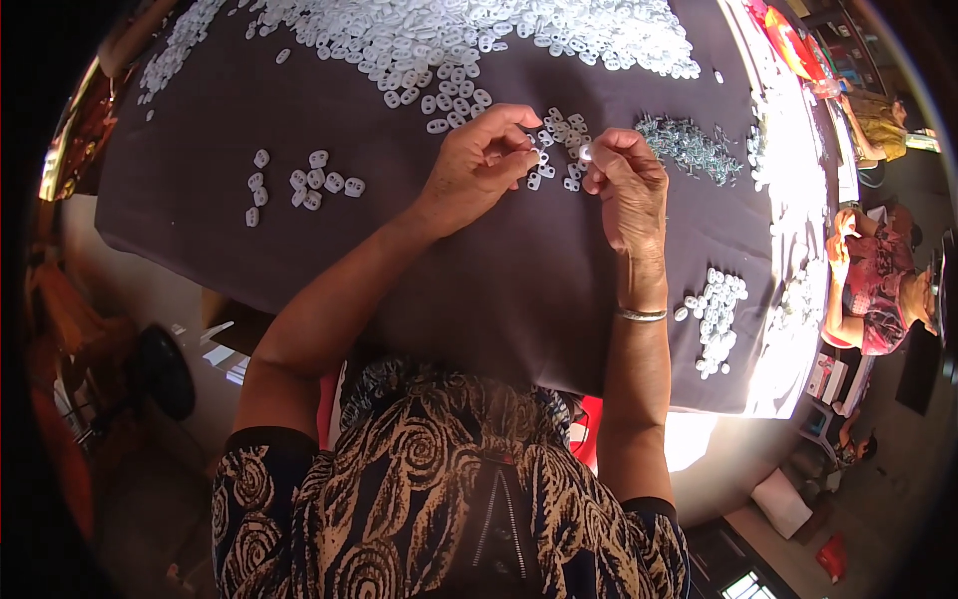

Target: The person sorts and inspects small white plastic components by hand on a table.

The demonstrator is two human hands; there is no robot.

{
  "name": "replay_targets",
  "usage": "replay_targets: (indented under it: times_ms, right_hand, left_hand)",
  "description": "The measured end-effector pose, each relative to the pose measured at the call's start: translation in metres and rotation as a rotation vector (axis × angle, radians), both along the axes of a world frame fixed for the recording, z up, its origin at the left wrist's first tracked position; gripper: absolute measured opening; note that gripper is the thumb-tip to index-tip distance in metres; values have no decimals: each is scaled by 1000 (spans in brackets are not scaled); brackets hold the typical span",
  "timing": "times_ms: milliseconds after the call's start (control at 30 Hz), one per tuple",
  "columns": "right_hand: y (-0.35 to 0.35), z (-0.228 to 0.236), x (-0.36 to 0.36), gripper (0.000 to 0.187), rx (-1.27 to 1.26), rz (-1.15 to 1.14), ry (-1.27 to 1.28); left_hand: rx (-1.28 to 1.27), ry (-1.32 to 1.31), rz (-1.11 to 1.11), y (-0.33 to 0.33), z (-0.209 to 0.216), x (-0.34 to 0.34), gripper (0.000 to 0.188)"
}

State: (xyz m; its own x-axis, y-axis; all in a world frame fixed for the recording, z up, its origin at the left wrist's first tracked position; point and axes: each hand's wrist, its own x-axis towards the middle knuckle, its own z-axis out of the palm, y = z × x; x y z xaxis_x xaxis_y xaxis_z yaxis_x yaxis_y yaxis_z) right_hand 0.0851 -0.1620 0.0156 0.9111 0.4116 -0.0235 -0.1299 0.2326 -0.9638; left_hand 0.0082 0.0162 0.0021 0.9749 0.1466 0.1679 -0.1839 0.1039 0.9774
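My left hand [481, 165] hovers over the table with curled fingers. Small white parts show at its thumb tip, but I cannot make out what it holds, if anything. To its right, my right hand [629, 185] is closed, pinching a small white plastic piece [586, 153] between thumb and fingertips. Between and behind both hands lies a loose cluster of white two-holed plastic pieces [567, 130], partly covered by the fingers. Just beyond my right hand is a heap of small shiny metal pins or screws [689, 148].
A large pile of white oval pieces [449, 35] covers the table's far side. Smaller groups lie on the dark cloth [479, 290]: white pieces at left [315, 180] and white parts at right [717, 317]. Other people [878, 280] sit beyond the right edge.
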Motion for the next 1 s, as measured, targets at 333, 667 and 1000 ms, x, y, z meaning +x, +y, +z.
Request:
replay_targets:
  times_ms: [333, 667, 1000]
  right_hand:
    - [7, 5, -13, 7, -31, -93, 80]
    - [6, 9, -34, 12, -851, -36, -895]
    - [-1, 26, -27, 10, -901, 150, -724]
  left_hand:
    - [-2, 2, -37, -6, -2, -1, 29]
    - [21, -26, -3, 1, -3, 1, 31]
    - [-21, -17, -21, -1, -5, -1, 30]
